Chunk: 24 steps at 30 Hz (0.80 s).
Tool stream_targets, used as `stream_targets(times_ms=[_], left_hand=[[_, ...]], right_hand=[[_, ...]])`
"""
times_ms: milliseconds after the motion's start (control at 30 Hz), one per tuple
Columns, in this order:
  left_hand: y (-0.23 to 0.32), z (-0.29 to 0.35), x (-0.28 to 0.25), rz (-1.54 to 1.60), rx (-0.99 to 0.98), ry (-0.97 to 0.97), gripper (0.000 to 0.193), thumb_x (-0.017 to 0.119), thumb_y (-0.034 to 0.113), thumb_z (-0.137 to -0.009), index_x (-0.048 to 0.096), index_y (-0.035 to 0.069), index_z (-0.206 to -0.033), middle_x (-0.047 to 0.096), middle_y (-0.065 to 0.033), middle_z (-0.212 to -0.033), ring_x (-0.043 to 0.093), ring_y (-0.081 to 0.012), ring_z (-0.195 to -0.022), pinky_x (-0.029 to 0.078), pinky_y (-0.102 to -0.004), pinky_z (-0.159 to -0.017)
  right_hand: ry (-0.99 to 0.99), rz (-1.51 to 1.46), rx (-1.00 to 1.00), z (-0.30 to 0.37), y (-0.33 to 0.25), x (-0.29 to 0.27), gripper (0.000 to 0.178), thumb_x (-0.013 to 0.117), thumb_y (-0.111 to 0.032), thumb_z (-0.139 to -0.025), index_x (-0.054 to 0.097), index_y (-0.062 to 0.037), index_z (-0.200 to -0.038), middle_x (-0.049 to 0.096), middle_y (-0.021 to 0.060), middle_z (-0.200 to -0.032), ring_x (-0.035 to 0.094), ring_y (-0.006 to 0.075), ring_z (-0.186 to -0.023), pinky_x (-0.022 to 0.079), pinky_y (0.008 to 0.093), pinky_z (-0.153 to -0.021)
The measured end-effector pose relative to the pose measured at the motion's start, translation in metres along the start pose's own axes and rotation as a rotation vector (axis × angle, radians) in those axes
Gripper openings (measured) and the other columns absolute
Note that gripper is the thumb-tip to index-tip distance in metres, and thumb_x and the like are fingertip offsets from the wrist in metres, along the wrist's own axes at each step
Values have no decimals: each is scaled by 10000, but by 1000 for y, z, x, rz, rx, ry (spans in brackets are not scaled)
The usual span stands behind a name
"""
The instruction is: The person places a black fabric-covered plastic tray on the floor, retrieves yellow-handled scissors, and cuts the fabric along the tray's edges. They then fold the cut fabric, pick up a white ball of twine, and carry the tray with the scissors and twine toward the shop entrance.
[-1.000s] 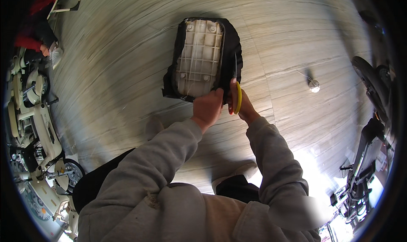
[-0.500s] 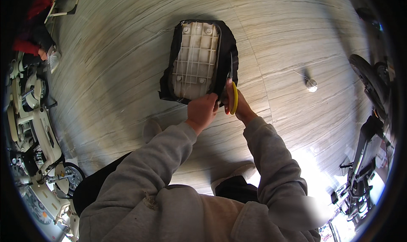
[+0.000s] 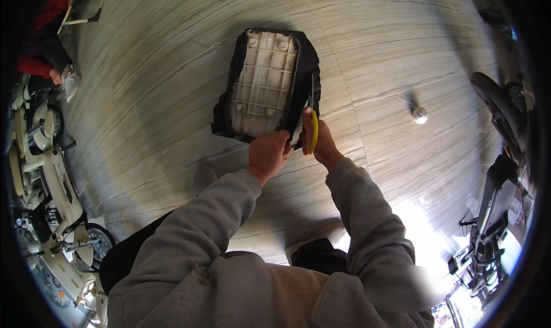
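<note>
The left hand [image 3: 268, 154] is closed with its fingers bunched on the near edge of a black cover [image 3: 307, 58], and the right hand [image 3: 324, 141] grasps scissors [image 3: 314, 132] by their yellow handle. In the head view the two hands are close together at the cover's near right corner; exactly what lies between their fingertips is too small to tell. The scissor blades point away from the person along the cover's right side; whether they touch the cloth cannot be told.

The cover works like a shallow container: it wraps round a whitish plastic base [image 3: 261, 78], folding over its edges and leaving the middle bare. The base is roughly rectangular, crossed by a grid of raised ribs, with a round boss near each corner. Thin pale strands run lengthwise over it. The cover's rim is wrinkled and uneven, and it sticks out in a point at the near left corner.

Cover and base lie on the streaked floor [image 3: 166, 70], in front of the person. Well apart to the right is a small pale ball of string [image 3: 420, 115], its loose end trailing out.
</note>
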<state>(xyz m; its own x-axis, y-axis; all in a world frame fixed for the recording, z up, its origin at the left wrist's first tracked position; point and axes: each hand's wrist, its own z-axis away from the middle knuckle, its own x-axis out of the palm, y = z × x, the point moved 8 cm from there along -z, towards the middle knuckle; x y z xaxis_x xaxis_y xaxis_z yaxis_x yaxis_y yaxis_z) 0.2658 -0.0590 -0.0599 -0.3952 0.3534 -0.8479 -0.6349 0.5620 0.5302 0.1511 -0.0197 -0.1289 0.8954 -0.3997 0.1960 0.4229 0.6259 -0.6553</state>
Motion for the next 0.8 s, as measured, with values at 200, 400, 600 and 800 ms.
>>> stream_targets(times_ms=[200, 400, 600, 800], left_hand=[[-5, 2, -1, -15, -7, -31, 131, 686, 130, -740, 601, 115, -839, 623, -67, -732, 620, -290, -651, 481, -403, -543], [-5, 2, -2, -7, -7, -28, 134, 692, 141, -740, 615, 118, -847, 624, -72, -721, 623, -292, -649, 483, -406, -549], [-2, 1, -7, -2, 12, -3, 78, 640, 111, -741, 589, 99, -799, 608, -70, -698, 614, -280, -636, 486, -401, -549], [-2, 2, -9, 17, 25, -4, 84, 648, 107, -736, 598, 102, -804, 612, -70, -709, 617, -279, -641, 491, -397, -555]], right_hand=[[-57, -34, -31, -3, -13, 7, 640, 377, -737, -868, 407, -113, -728, 370, -7, -519, 388, 116, -381, 351, 259, -363], [-11, -83, -21, -6, -10, 5, 635, 439, -709, -871, 481, -87, -750, 410, 0, -539, 425, 109, -439, 369, 280, -414], [2, -68, 1, -7, -5, 2, 627, 456, -701, -870, 482, -89, -736, 429, 11, -552, 437, 110, -444, 373, 276, -416], [-30, -81, -38, -10, -16, 5, 638, 416, -763, -834, 408, -130, -755, 380, -5, -545, 395, 126, -396, 360, 287, -388]])
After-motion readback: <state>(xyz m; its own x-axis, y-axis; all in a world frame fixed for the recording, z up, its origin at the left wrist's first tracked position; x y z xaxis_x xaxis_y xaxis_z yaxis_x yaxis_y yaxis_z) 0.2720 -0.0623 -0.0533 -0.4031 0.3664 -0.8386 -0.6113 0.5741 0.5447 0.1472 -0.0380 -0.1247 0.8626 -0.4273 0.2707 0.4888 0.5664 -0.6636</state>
